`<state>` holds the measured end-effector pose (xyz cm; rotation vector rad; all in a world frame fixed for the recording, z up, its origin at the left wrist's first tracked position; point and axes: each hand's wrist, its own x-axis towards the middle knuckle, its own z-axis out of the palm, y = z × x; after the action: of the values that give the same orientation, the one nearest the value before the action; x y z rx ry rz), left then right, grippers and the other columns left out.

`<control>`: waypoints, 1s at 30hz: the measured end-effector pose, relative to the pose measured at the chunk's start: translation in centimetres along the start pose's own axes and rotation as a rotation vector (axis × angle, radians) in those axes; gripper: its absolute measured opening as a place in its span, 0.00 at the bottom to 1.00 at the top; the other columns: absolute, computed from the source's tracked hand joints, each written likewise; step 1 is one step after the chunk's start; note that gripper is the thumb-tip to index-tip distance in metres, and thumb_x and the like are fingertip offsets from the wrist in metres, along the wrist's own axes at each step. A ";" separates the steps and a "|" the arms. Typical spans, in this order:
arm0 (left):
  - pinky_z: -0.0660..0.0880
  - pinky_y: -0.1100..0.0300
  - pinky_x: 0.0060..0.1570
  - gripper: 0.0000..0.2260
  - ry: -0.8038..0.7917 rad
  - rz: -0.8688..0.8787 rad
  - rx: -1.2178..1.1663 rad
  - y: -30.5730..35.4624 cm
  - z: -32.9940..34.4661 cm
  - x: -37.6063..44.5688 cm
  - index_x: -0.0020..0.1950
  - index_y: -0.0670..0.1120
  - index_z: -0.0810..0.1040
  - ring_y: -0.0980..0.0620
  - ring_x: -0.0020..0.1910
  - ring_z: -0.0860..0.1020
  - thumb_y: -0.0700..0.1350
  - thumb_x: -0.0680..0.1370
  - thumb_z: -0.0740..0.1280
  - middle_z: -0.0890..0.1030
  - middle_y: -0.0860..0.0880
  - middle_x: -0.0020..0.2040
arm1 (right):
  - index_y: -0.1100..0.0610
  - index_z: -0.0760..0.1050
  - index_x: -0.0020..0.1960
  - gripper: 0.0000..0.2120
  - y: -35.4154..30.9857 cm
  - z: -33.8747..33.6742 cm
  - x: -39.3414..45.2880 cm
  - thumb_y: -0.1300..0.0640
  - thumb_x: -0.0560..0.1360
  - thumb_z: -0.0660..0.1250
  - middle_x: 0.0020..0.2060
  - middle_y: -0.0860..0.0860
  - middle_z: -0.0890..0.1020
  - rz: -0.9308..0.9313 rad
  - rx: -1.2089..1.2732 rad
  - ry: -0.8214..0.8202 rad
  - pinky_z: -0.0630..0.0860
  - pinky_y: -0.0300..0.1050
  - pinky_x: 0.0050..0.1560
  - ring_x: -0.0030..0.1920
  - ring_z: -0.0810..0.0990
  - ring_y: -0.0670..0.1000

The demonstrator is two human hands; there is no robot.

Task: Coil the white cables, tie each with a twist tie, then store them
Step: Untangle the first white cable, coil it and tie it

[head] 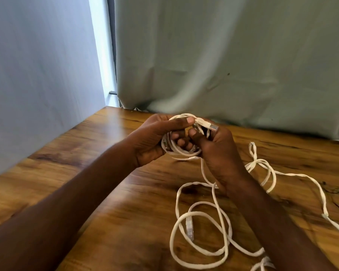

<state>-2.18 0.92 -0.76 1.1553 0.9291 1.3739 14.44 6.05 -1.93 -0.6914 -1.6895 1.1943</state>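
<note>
A wooden table (110, 192) with dark, streaky grain fills the near half of the scene. A pale green curtain (223, 55) hangs along its far edge, its hem touching the tabletop. On the left stands a plain pale wall (37, 75), with a bright gap (102, 55) between wall and curtain.

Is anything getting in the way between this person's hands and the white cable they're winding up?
Nothing visible does. The left hand and right hand both already grip the small coil directly. The loose cable lies tangled on the wooden table, its clear plug among the loops.
</note>
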 end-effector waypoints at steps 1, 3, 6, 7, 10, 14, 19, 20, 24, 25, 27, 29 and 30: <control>0.83 0.57 0.45 0.12 0.045 0.012 0.068 0.0 0.0 0.0 0.60 0.38 0.83 0.50 0.37 0.81 0.43 0.79 0.73 0.83 0.41 0.42 | 0.55 0.81 0.63 0.10 -0.1 0.1 0.0 0.59 0.83 0.66 0.50 0.49 0.88 0.027 0.014 0.025 0.81 0.36 0.47 0.50 0.87 0.47; 0.84 0.55 0.45 0.18 0.118 0.056 0.159 -0.2 0.2 0.1 0.66 0.37 0.78 0.43 0.45 0.83 0.40 0.78 0.74 0.84 0.38 0.54 | 0.55 0.79 0.65 0.12 -0.2 0.0 0.2 0.60 0.85 0.63 0.53 0.50 0.86 0.076 0.054 0.069 0.80 0.33 0.44 0.52 0.86 0.47; 0.83 0.52 0.46 0.16 0.196 0.175 0.431 -1.4 1.3 0.1 0.69 0.40 0.72 0.44 0.47 0.82 0.37 0.82 0.69 0.83 0.39 0.56 | 0.56 0.77 0.67 0.12 -0.3 -0.2 0.2 0.60 0.86 0.61 0.54 0.52 0.85 0.133 0.121 0.083 0.79 0.32 0.39 0.50 0.85 0.48; 0.81 0.53 0.44 0.13 0.219 0.206 0.467 -1.8 1.6 0.2 0.68 0.41 0.72 0.46 0.44 0.81 0.38 0.84 0.67 0.82 0.39 0.54 | 0.55 0.77 0.67 0.12 -0.2 -0.2 0.3 0.60 0.86 0.61 0.54 0.53 0.85 0.138 0.136 0.064 0.79 0.34 0.40 0.50 0.85 0.49; 0.77 0.56 0.38 0.10 0.248 0.133 0.230 -1.6 1.7 0.2 0.66 0.38 0.74 0.52 0.36 0.77 0.37 0.85 0.64 0.79 0.40 0.47 | 0.56 0.77 0.66 0.11 0.2 -0.2 0.2 0.58 0.86 0.61 0.46 0.51 0.85 0.161 0.261 -0.023 0.80 0.40 0.40 0.42 0.84 0.47; 0.81 0.58 0.37 0.19 0.204 0.070 -0.112 -0.6 1.0 0.2 0.75 0.36 0.69 0.51 0.34 0.79 0.34 0.83 0.65 0.79 0.41 0.45 | 0.63 0.77 0.62 0.11 -0.1 -0.8 0.9 0.59 0.85 0.62 0.32 0.50 0.77 0.218 0.518 -0.089 0.79 0.40 0.37 0.33 0.77 0.48; 0.79 0.62 0.33 0.09 0.169 0.064 -0.257 -1.3 1.6 0.6 0.64 0.36 0.74 0.56 0.28 0.73 0.34 0.84 0.63 0.74 0.43 0.41 | 0.62 0.77 0.58 0.10 0.2 -0.8 0.9 0.59 0.85 0.59 0.31 0.50 0.72 0.293 0.641 -0.128 0.78 0.52 0.52 0.33 0.73 0.49; 0.77 0.63 0.32 0.05 0.161 0.062 -0.236 -1.3 1.7 0.6 0.58 0.37 0.76 0.57 0.27 0.71 0.36 0.85 0.61 0.74 0.45 0.39 | 0.62 0.77 0.61 0.11 0.3 -0.7 0.8 0.58 0.86 0.59 0.31 0.50 0.72 0.293 0.642 -0.134 0.77 0.54 0.53 0.32 0.73 0.48; 0.74 0.61 0.33 0.07 0.157 0.069 -0.049 -1.5 2.1 0.2 0.62 0.38 0.74 0.55 0.30 0.68 0.39 0.86 0.61 0.76 0.47 0.39 | 0.55 0.78 0.64 0.16 0.0 -0.2 0.1 0.46 0.86 0.60 0.30 0.43 0.78 0.224 0.413 -0.070 0.75 0.44 0.40 0.29 0.76 0.42; 0.74 0.60 0.32 0.09 0.175 0.069 -0.002 -1.6 2.3 0.2 0.66 0.39 0.72 0.55 0.30 0.68 0.39 0.86 0.62 0.77 0.46 0.41 | 0.53 0.78 0.65 0.17 0.0 0.0 0.0 0.44 0.85 0.60 0.32 0.42 0.81 0.192 0.338 -0.026 0.76 0.44 0.37 0.30 0.78 0.41; 0.74 0.60 0.31 0.09 0.188 0.055 0.056 -1.5 2.7 0.1 0.66 0.41 0.71 0.56 0.30 0.69 0.38 0.85 0.64 0.77 0.45 0.43 | 0.48 0.78 0.67 0.17 0.4 0.2 -0.2 0.43 0.84 0.61 0.44 0.45 0.85 0.107 0.225 0.054 0.82 0.47 0.38 0.40 0.84 0.44; 0.74 0.60 0.30 0.07 0.157 0.038 0.084 -1.2 2.7 0.0 0.63 0.42 0.71 0.56 0.29 0.69 0.38 0.85 0.64 0.77 0.44 0.43 | 0.44 0.77 0.68 0.15 0.9 0.5 -0.3 0.43 0.84 0.62 0.55 0.49 0.85 0.011 0.134 0.112 0.85 0.54 0.43 0.50 0.87 0.52; 0.74 0.60 0.30 0.07 0.132 0.029 0.093 -1.0 2.7 -0.1 0.63 0.42 0.71 0.56 0.29 0.69 0.38 0.85 0.63 0.76 0.44 0.43 | 0.43 0.77 0.68 0.15 1.1 0.6 -0.3 0.44 0.84 0.62 0.56 0.50 0.85 -0.035 0.099 0.135 0.85 0.54 0.42 0.51 0.87 0.54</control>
<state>0.64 0.74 -1.17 1.1623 1.0836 1.4578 14.00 5.93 -3.11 -0.6638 -1.5153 1.1718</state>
